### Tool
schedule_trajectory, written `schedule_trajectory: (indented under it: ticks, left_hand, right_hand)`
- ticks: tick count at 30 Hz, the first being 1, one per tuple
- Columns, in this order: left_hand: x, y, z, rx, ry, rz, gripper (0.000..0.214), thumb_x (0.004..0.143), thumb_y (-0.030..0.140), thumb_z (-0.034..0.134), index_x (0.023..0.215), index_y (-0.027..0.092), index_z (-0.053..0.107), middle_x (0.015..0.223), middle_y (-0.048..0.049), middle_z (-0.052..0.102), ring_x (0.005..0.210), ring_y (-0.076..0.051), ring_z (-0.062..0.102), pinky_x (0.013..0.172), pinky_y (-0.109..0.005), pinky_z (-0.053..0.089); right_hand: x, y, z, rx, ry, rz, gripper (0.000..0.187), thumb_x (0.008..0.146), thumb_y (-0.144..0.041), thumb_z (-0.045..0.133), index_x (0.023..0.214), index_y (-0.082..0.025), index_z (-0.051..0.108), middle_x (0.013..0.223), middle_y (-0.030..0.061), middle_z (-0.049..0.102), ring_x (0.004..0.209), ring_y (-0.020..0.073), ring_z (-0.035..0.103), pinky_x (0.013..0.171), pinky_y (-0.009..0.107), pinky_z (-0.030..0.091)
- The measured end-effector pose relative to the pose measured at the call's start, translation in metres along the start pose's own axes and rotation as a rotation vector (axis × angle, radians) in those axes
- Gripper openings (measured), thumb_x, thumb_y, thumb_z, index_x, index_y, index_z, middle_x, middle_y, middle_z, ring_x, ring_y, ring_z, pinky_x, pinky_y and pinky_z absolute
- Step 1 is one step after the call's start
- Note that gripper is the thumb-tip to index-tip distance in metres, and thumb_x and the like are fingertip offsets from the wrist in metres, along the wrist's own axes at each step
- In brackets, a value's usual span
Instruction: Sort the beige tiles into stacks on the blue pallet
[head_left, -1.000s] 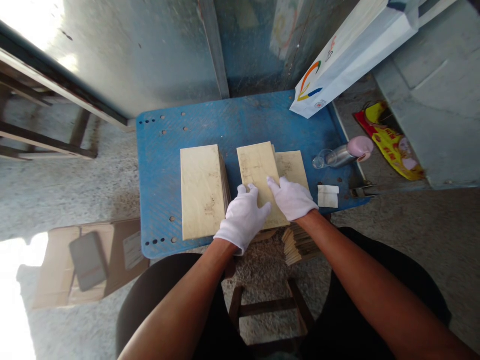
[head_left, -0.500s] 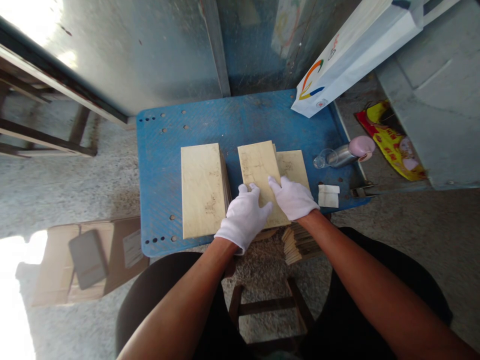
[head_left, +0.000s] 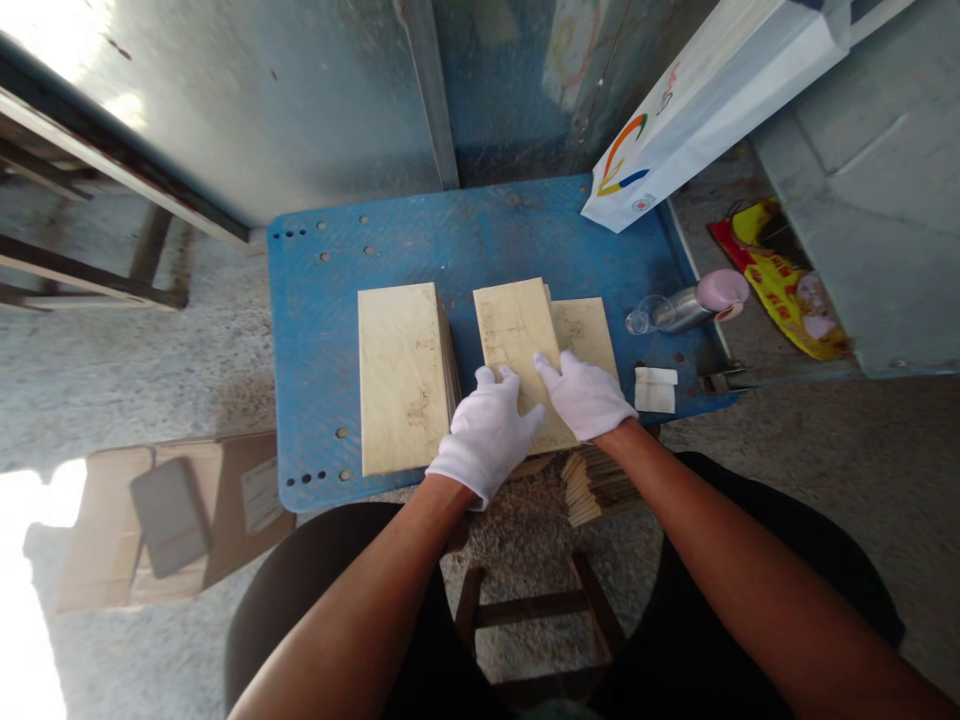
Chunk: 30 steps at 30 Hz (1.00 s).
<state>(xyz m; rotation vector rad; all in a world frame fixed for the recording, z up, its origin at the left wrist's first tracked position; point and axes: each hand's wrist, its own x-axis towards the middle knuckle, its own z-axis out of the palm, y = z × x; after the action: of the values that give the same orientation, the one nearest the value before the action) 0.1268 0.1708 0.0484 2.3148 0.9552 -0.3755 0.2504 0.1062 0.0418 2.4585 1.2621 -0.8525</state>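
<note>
Two white-gloved hands are at the near half of a pale, thin wooden board [head_left: 514, 320]. My left hand [head_left: 486, 430] has its fingers at the board's left edge and its thumb reaching over the top face. At the right edge, my right hand [head_left: 589, 395] grips with one finger lying on the face; its other fingers are partly hidden. This board lies on at least one more, and another board [head_left: 589, 325] shows beneath and to the right. To the left stands a neat stack of boards [head_left: 401, 380], its top face marked with dark smudges.
The boards lie on a blue table [head_left: 315, 330]. A steel flask with a pink lid [head_left: 720, 292], a clear cup [head_left: 637, 320] and a folded white paper [head_left: 655, 390] are at right. A white paper bag [head_left: 675, 130] stands behind. More boards [head_left: 592, 490] sit below the near edge.
Both hands stay at the same board with almost the same hold. The whole view has shifted very slightly; nothing else has visibly moved.
</note>
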Motion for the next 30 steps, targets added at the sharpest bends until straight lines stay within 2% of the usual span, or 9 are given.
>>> schedule_trajectory:
  ticks: [12, 23, 30]
  left_hand:
    - [-0.005, 0.005, -0.006, 0.078, -0.055, 0.021, 0.051, 0.090, 0.044, 0.053, 0.125, 0.008, 0.053, 0.124, -0.0230, 0.052, 0.098, -0.030, 0.064, 0.081, -0.038, 0.053]
    - [-0.006, 0.004, -0.004, 0.094, -0.059, 0.034, 0.050, 0.090, 0.045, 0.052, 0.124, 0.008, 0.052, 0.125, -0.0231, 0.052, 0.093, -0.030, 0.067, 0.078, -0.038, 0.053]
    - [-0.002, -0.003, -0.001, -0.038, -0.006, 0.010, 0.044, 0.089, 0.040, 0.053, 0.122, 0.010, 0.053, 0.125, -0.0199, 0.054, 0.102, -0.027, 0.063, 0.088, -0.038, 0.052]
  right_hand:
    - [0.000, -0.001, 0.001, 0.036, 0.003, 0.049, 0.057, 0.102, -0.050, 0.020, 0.132, -0.011, 0.050, 0.113, 0.0206, 0.065, 0.100, 0.0270, 0.066, 0.080, 0.033, 0.044]
    - [-0.004, -0.002, 0.001, 0.036, 0.029, 0.079, 0.059, 0.102, -0.050, 0.018, 0.130, -0.010, 0.051, 0.110, 0.0214, 0.067, 0.100, 0.0281, 0.066, 0.079, 0.033, 0.045]
    - [0.000, -0.001, 0.011, 0.052, 0.102, 0.132, 0.068, 0.100, -0.058, 0.022, 0.140, -0.008, 0.042, 0.111, 0.0223, 0.068, 0.100, 0.0301, 0.067, 0.081, 0.037, 0.047]
